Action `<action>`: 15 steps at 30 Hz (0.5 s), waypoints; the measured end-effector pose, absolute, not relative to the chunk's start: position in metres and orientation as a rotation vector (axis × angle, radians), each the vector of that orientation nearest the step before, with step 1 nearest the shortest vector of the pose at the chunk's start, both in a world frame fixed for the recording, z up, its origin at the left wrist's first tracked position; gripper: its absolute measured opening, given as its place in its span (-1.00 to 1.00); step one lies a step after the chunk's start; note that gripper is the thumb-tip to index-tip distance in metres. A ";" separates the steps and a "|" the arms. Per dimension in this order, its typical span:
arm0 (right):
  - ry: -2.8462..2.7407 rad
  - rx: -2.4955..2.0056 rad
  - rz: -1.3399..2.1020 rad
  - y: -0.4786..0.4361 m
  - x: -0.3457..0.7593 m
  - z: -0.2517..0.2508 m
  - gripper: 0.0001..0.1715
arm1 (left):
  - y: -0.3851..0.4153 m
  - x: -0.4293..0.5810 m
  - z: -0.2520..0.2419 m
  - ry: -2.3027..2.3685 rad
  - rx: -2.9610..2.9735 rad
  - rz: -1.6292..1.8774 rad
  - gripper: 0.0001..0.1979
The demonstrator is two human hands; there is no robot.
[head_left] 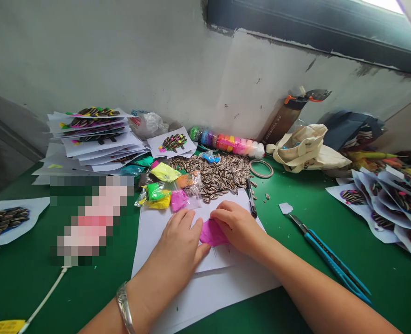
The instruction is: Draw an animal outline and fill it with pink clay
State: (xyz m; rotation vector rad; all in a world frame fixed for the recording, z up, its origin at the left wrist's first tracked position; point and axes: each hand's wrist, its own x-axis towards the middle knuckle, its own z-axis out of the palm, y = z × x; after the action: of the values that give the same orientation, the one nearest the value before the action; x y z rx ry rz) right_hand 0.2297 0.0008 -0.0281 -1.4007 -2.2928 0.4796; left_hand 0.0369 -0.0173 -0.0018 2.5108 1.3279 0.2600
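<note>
A scuffed plaster wall (121, 60) rises behind a green counter (382, 292) crowded with craft supplies. The left hand (172, 243) lies open, its fingers spread, and rests on a white sheet (219, 262) that sits on a larger sheet (219, 294). The right hand (238, 225) curls down onto a patch of pink clay (212, 233), pressing it against the white sheet; whether its fingers also pinch the clay, I cannot tell. Just beyond lie a heap of striped sunflower seeds (214, 176), a black marker (251, 197) and bags of colored clay (179, 200). If the left hand lifts, the white sheet could slide on the one beneath, dragging the clay out of place. Soft clay may also cling to the right fingers and tear or lift away if they pull up too quickly. A careless reach forward could knock the loose seeds onto the sheet, where they might stick in the clay. The blue utility knife (334, 260) near the right forearm is a further hazard if that arm swings wide.
</note>
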 end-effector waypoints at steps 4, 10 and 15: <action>-2.368 -1.404 0.376 0.001 0.232 -0.029 -0.72 | -0.018 0.036 -0.003 1.332 2.516 0.263 -0.70; -2.487 -1.394 0.274 0.001 0.234 -0.027 -0.79 | -0.019 0.036 -0.006 1.337 2.512 0.272 -0.68; -2.455 -1.400 0.257 -0.001 0.230 -0.028 -0.81 | -0.018 0.037 -0.006 1.342 2.513 0.307 -0.69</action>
State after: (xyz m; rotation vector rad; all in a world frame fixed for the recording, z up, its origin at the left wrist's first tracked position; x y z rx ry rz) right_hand 0.2301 -0.0013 -0.0278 -1.4003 -2.4553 0.2567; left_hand 0.0365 -0.0184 -0.0061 2.5133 1.3420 0.3070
